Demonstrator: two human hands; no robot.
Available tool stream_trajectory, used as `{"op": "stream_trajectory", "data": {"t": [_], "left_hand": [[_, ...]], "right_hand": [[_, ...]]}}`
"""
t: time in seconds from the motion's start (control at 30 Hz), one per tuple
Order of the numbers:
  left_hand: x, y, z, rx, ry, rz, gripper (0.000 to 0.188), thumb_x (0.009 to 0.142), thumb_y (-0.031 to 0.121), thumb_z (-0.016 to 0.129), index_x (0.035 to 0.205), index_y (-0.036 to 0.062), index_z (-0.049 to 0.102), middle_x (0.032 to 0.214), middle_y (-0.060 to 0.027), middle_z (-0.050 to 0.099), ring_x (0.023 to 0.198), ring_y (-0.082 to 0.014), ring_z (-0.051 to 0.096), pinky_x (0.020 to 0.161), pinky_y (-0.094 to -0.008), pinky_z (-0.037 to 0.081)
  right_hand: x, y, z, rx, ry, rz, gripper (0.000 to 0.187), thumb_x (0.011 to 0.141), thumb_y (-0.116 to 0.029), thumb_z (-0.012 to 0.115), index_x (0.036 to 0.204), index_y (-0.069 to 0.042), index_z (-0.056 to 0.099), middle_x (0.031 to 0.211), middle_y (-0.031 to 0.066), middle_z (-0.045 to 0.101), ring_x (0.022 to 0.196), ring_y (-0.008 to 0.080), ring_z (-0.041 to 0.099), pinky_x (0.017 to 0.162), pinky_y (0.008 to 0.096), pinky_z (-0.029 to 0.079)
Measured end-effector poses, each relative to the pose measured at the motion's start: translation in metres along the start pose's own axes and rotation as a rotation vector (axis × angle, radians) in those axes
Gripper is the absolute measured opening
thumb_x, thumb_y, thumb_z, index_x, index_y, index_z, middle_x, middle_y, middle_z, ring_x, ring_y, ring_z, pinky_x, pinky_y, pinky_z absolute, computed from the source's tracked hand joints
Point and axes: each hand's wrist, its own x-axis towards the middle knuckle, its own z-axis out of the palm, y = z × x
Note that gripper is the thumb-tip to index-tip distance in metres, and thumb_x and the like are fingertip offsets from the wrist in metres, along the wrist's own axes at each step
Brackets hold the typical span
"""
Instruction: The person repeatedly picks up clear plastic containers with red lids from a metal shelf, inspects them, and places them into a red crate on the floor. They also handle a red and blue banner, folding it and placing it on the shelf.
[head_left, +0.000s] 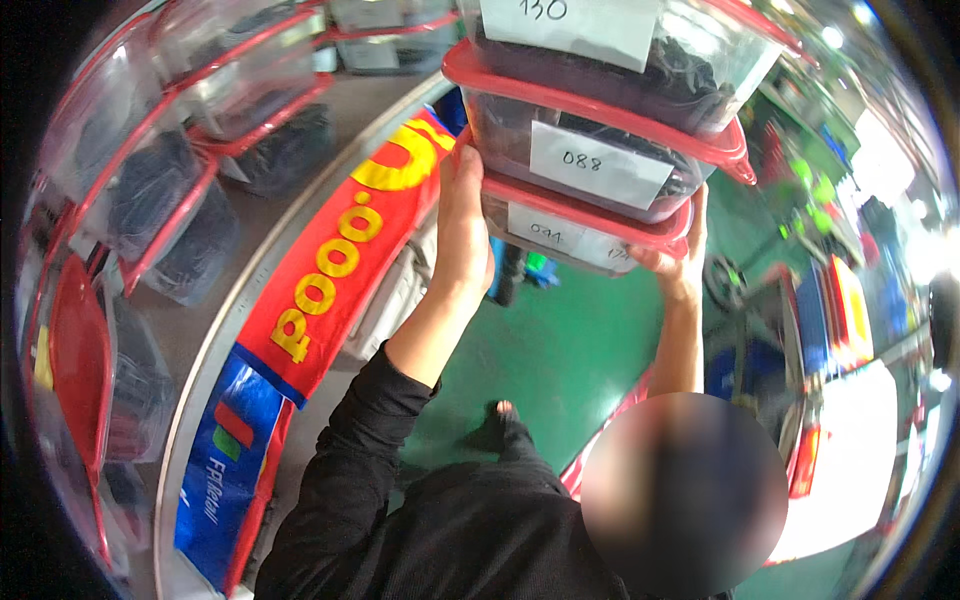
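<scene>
A stack of three see-through plastic boxes with red lids stands out in front of me at the top of the view. The top box runs out of the picture; the middle box and the bottom box show whole fronts. Each carries a white paper label, and dark items fill at least the upper two. My left hand grips the stack's left side, low down, thumb pointing up. On the right side, my right hand supports the bottom box by its corner; some fingers are hidden behind it.
On the left, similar red-lidded boxes are stacked on a shelf with a curved metal edge, hung with a red and blue banner. Green floor lies below. Coloured panels and a white surface stand right.
</scene>
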Motion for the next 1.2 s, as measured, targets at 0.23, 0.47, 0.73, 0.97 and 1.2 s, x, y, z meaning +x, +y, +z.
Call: {"op": "stream_trajectory", "data": {"t": [0.23,0.47,0.73,0.97,1.2], "left_hand": [[-0.123,-0.005,0.06,-0.12,-0.254,-0.305,0.041,0.094,0.038,0.047,0.122,0.0095,0.052,0.119,-0.001,0.057,0.107,-0.0155,0.051,0.09,-0.0346,0.036],[-0.258,-0.02,0.152,-0.294,-0.389,-0.577,0.033,0.094,0.03,0.047,0.118,0.0087,0.052,0.118,-0.0037,0.056,0.109,-0.017,0.051,0.095,-0.0354,0.037],[-0.474,-0.071,0.304,-0.363,-0.542,-0.909,0.036,0.1,0.032,0.034,0.124,0.0076,0.046,0.119,-0.0055,0.055,0.11,-0.0179,0.052,0.094,-0.036,0.04],[-0.66,-0.147,0.427,-0.435,-0.55,-1.158,0.036,0.096,0.026,0.034,0.121,0.0043,0.048,0.116,-0.0081,0.057,0.107,-0.0212,0.054,0.093,-0.0379,0.043],[-0.802,-0.269,0.529,-0.382,-0.737,-1.132,0.037,0.097,0.022,0.035,0.125,0.0007,0.045,0.117,-0.0095,0.057,0.109,-0.0212,0.053,0.095,-0.034,0.042]], "right_hand": [[-0.151,-0.132,-0.061,-0.146,0.28,0.031,0.111,0.047,-0.025,0.087,0.137,-0.005,0.025,0.125,0.0137,0.046,0.116,0.0274,0.048,0.098,0.042,0.041],[-0.308,-0.262,-0.111,-0.22,0.592,0.087,0.125,0.041,-0.017,0.092,0.142,-0.006,0.018,0.139,0.0123,0.036,0.13,0.024,0.033,0.108,0.0398,0.028],[-0.499,-0.409,-0.207,-0.84,0.801,0.259,0.117,0.055,-0.018,0.089,0.141,-0.003,0.011,0.138,0.0166,0.036,0.129,0.0247,0.034,0.109,0.0397,0.026],[-0.634,-0.494,-0.314,-0.886,0.982,0.412,0.117,0.062,-0.016,0.086,0.139,-0.004,-0.001,0.137,0.0181,0.034,0.128,0.0261,0.036,0.106,0.0408,0.029],[-0.755,-0.525,-0.475,-0.962,1.009,0.562,0.106,0.068,-0.019,0.081,0.14,-0.006,0.004,0.138,0.0132,0.033,0.126,0.0244,0.037,0.104,0.04,0.033]]}}
